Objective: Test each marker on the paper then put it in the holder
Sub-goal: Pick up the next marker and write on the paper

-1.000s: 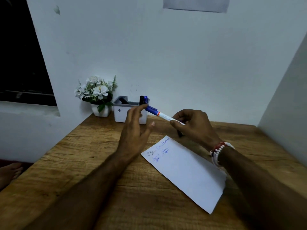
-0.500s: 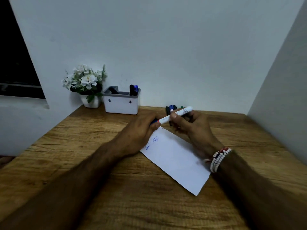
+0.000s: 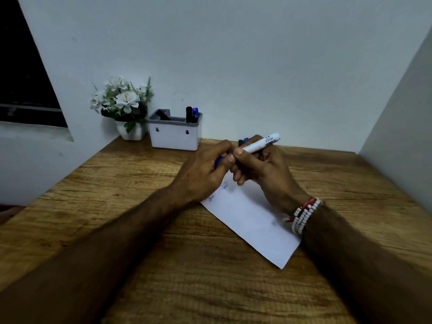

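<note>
fingers of the right hand [image 3: 264,174] pinch the white marker [image 3: 261,142]; fingers of the left hand [image 3: 203,174] curl round its blue cap [image 3: 218,161], above the scribbled paper [image 3: 252,220] on the tabletop [image 3: 187,265]; holder [image 3: 174,136] behind.

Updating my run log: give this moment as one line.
phase: likely uncapping; left hand: grips blue cap; right hand: holds marker; paper: scribbled, under hands; holder: two stored markers

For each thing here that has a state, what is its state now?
Marker: held in right hand, tilted.
Cap: gripped by left hand; on or off, cannot tell.
Paper: flat, blue scribbles at its far end.
Holder: upright, two markers standing inside.
</note>
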